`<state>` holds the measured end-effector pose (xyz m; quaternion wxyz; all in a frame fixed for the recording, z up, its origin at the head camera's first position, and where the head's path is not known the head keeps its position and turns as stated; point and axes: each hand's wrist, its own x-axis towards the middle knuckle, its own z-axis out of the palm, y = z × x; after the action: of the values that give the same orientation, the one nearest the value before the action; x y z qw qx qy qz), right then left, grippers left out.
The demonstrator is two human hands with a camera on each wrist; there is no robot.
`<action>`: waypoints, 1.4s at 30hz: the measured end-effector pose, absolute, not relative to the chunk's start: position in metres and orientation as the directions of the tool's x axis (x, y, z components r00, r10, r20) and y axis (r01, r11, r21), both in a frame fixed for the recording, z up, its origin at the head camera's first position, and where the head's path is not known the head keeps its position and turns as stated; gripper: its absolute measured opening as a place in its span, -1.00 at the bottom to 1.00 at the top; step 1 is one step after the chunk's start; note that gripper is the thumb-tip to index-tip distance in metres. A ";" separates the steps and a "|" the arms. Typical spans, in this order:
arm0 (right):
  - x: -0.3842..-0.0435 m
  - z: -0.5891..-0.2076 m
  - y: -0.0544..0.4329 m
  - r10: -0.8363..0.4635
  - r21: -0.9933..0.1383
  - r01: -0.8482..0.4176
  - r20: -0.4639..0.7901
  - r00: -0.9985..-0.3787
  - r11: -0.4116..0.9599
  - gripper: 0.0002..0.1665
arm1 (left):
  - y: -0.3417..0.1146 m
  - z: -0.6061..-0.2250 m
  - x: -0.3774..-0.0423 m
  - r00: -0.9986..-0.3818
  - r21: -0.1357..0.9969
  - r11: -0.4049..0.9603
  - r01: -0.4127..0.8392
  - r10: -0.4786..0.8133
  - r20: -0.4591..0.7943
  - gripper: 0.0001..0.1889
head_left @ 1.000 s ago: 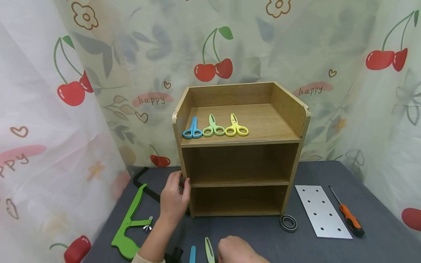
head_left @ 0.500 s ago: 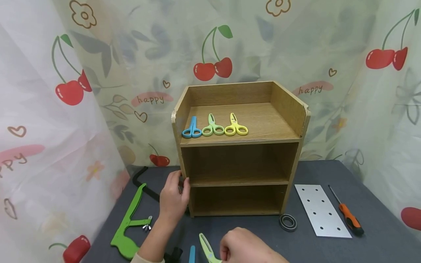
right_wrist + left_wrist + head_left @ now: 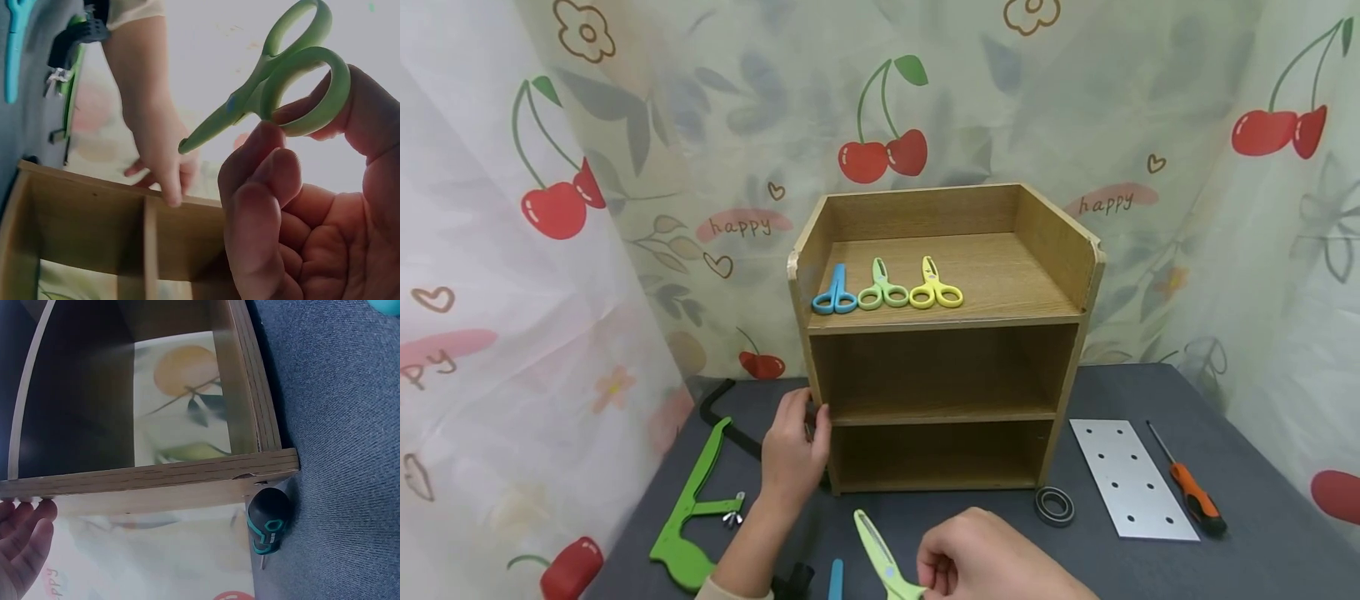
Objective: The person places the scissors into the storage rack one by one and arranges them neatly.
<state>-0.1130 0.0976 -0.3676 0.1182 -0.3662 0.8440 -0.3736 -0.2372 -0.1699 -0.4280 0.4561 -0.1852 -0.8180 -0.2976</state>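
Right hand (image 3: 981, 557) pinches green scissors (image 3: 882, 557) by one loop (image 3: 344, 82), risking a swivel; left hand (image 3: 792, 460), relaxed against the shelf (image 3: 1000, 271), might shift it.

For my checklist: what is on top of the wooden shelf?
Blue scissors, green scissors and yellow scissors lie on its top board. What they cover cannot be seen.

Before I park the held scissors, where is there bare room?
Bare: top shelf between the yellow scissors and right side wall; table in front of the metal plate. Crowded: table's left, by the green tool and left hand.
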 end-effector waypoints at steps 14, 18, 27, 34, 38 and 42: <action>-0.106 -0.348 0.127 -0.692 -0.813 -0.509 0.196 -0.695 0.282 -0.74 | -0.171 -0.428 -0.240 -0.492 0.293 0.759 0.581 0.041 0.870 -0.78; -0.105 -0.345 0.137 -0.658 -0.817 -0.500 0.212 -0.723 0.287 -0.77 | -0.171 -0.427 -0.240 -0.486 0.283 0.760 0.585 0.049 0.873 -0.78; -0.105 -0.331 0.150 -0.590 -0.728 -0.635 0.401 -0.701 0.259 -0.63 | -0.171 -0.429 -0.240 -0.484 0.282 0.762 0.584 0.047 0.874 -0.76; -0.101 -0.314 0.162 -0.499 -0.719 -0.593 0.388 -0.774 0.361 -0.65 | -0.171 -0.430 -0.240 -0.479 0.279 0.759 0.589 0.049 0.877 -0.77; -0.100 -0.301 0.167 -0.455 -0.744 -0.541 0.354 -0.817 0.392 -0.67 | -0.172 -0.429 -0.240 -0.485 0.282 0.759 0.588 0.052 0.873 -0.78; -0.097 -0.290 0.168 -0.408 -0.736 -0.536 0.376 -0.832 0.413 -0.61 | -0.171 -0.429 -0.241 -0.475 0.279 0.755 0.594 0.050 0.878 -0.78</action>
<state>-0.0973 0.1681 -0.2897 -0.0691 -0.2818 0.8378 -0.4625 -0.2407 -0.1715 -0.4290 0.4720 -0.1989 -0.8090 -0.2882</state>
